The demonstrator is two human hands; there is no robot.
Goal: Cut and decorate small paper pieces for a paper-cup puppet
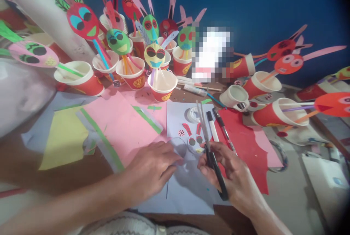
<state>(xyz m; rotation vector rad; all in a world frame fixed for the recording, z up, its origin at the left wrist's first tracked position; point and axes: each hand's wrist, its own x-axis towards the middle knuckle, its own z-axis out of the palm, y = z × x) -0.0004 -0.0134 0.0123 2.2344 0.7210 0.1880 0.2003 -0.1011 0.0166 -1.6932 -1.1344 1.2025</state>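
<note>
We see the left hand (157, 162) pinching a round-outlined paper piece (177, 146) at twelve o'clock; the right hand (237, 173) grips scissors (208, 151) at one (blades slightly parted). We judge cutting in hand, the next move calling for blades aligned with the curve.

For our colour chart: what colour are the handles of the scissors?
The handles are black, shown in the head view.
</note>
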